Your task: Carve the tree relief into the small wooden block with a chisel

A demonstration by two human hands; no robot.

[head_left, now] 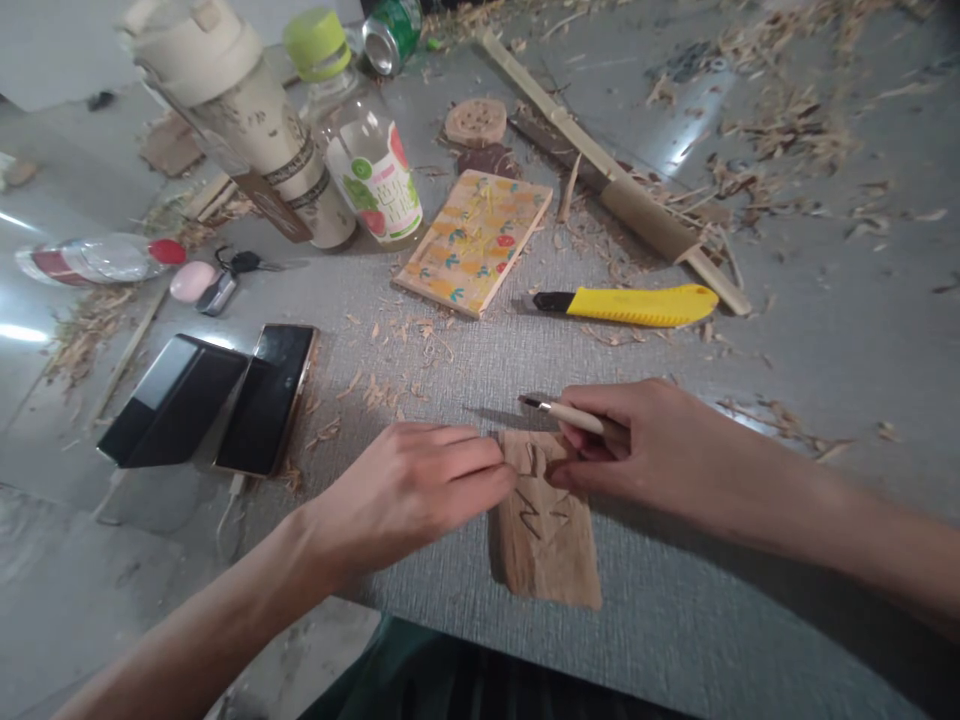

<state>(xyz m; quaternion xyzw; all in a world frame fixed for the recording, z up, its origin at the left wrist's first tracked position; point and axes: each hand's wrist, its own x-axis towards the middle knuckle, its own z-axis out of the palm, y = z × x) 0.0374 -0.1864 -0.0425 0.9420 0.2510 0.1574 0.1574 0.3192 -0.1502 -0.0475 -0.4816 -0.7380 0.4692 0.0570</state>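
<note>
A small wooden block with carved zigzag lines lies on the grey mat close to me. My left hand rests at its left edge, fingers closed together and pressed against the wood. My right hand sits at the block's upper right, gripping a thin wooden-handled carving tool whose dark tip points left above the block. The right fingertips also touch the block's top.
A yellow utility knife lies beyond the block. A patterned notebook, two bottles, a cream tumbler, a green can, bamboo sticks, two phones, keys and wood shavings crowd the surface.
</note>
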